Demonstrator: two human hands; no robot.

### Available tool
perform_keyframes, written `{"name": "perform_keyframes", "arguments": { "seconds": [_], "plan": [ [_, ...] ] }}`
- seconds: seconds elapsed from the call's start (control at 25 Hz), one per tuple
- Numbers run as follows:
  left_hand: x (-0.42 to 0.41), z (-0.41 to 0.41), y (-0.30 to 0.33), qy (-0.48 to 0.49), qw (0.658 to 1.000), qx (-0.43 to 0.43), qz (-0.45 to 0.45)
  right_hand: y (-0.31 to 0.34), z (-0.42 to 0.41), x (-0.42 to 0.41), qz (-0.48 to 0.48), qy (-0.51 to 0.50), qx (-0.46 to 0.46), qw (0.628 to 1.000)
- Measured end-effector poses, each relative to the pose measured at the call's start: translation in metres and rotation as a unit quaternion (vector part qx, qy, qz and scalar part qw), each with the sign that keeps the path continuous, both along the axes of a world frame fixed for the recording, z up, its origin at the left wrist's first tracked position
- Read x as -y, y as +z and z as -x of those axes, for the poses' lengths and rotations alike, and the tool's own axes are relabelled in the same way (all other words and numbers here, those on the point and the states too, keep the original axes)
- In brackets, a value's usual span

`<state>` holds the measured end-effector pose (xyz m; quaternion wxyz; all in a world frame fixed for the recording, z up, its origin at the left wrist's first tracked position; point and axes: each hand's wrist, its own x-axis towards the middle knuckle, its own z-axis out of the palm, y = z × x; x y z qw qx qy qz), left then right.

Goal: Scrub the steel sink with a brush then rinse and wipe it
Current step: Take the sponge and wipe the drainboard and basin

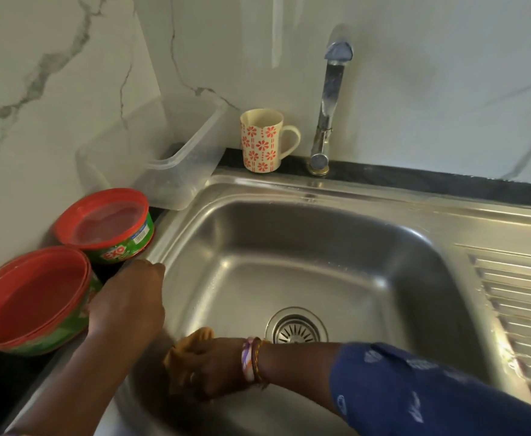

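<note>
wipe stage judged underway | orange cloth [199, 336] gripped by right hand [209, 368] at sink [320, 234] near-left wall | left hand [129, 297] laid on left rim, grip cannot be told

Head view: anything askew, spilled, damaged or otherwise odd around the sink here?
Only one oddity: the nearer red-lidded tub sits tilted at the sink's left edge. The mug stands upright, and no spill or damage shows.

"EXO" in white-on-red lettering on green side of far red-lidded tub [110, 225]; small white label on same tub, print unreadable. Nothing else legible.
</note>
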<state>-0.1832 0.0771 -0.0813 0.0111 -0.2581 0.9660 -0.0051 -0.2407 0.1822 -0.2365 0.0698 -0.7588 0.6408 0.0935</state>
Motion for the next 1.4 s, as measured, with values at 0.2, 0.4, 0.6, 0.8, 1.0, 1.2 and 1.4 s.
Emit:
{"name": "perform_keyframes", "arguments": {
  "seconds": [0.2, 0.4, 0.6, 0.8, 1.0, 1.2, 1.4],
  "plan": [
    [-0.002, 0.006, -0.004, -0.027, 0.996, 0.029, 0.077, 0.039, 0.072, 0.02, 0.052, 0.097, -0.197, 0.974],
    [0.006, 0.012, -0.008, -0.049, 0.993, 0.045, 0.098, 0.094, 0.164, -0.028, -0.016, -0.153, -0.36, 0.92],
    [0.008, 0.01, -0.008, -0.04, 0.993, 0.055, 0.099, 0.038, 0.149, -0.093, -0.181, -0.217, -0.384, 0.879],
    [0.007, 0.011, -0.01, -0.036, 0.993, 0.066, 0.093, 0.031, 0.129, -0.152, -0.267, -0.348, -0.372, 0.818],
    [0.004, 0.016, -0.006, -0.1, 0.979, 0.081, 0.158, 0.054, 0.102, -0.176, -0.376, -0.458, -0.342, 0.729],
    [0.013, 0.014, -0.013, -0.133, 0.977, 0.063, 0.154, 0.112, 0.063, -0.173, -0.378, -0.529, -0.135, 0.748],
    [0.018, 0.001, -0.011, -0.099, 0.993, 0.05, 0.045, 0.131, 0.018, -0.184, -0.472, -0.528, 0.003, 0.706]
  ]
}}
